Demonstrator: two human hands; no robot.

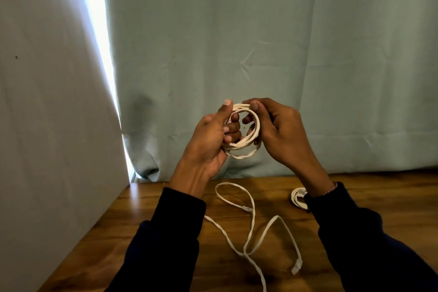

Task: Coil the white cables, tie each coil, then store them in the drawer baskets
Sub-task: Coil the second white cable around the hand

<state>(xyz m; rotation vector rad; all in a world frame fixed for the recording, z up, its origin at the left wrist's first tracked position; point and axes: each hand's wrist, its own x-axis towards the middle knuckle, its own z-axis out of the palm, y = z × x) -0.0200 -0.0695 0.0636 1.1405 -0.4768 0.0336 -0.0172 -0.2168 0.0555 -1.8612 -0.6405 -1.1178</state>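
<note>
Fingers [233, 125] of my left hand [208, 142] and right hand [277, 130] curl round the flat white cable coil [246, 142], grasping it above the brown wooden counter [147, 211]. Loose white cable [248, 232] lies on that counter, a second white coil [298, 197] beside my right wrist.

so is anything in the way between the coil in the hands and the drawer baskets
Cannot tell: no drawer or basket is in view. Both the left hand and right hand already hold the coil above the table, with loose cable lying below it.

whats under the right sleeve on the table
A second white coil lies on the wooden table, partly showing left of the right sleeve. The sleeve hides the rest of it.
</note>
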